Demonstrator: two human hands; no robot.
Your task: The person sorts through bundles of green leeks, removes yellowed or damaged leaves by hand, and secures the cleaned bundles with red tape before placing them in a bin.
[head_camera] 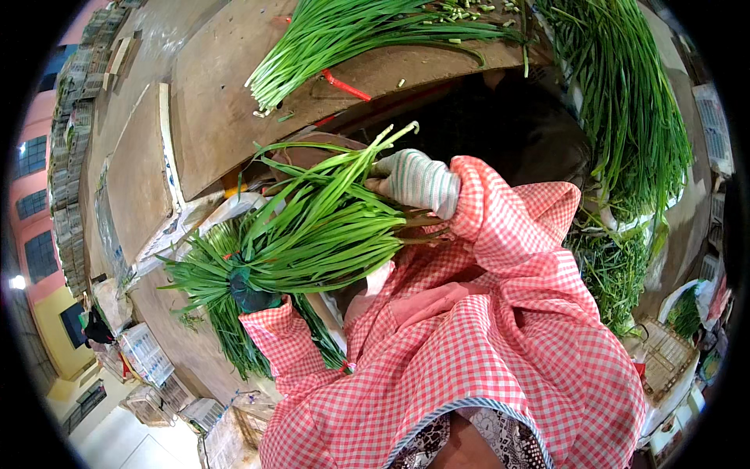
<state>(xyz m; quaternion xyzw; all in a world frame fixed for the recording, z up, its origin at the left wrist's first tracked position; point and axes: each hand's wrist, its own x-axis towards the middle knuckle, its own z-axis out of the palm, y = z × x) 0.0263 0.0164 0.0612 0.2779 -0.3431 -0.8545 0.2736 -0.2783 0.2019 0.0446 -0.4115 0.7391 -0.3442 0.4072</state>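
A loose bunch of garlic chives (328, 234) lies across my lap, its pale stalk ends pointing up and to the right. My left hand (252, 290), in a dark green glove, grips this bunch toward its leaf tips. Near the stalk ends is my right hand (419, 183) in a striped knit glove with bare fingertips. Its fingers close on a few longer stalks (381, 146) that stick out past the bunch. More chives (225, 340) lie beneath and beside my left hand, partly hidden by it.
Ahead, a pile of chives (345, 53) rests on a brown board (217, 117) with a red strip (345, 87) and cut stalk bits (463, 12). At right, chives (633, 111) overhang a white-rimmed container (630, 223); loose trimmings (615, 275) lie below. Crates (146, 352) stand at left.
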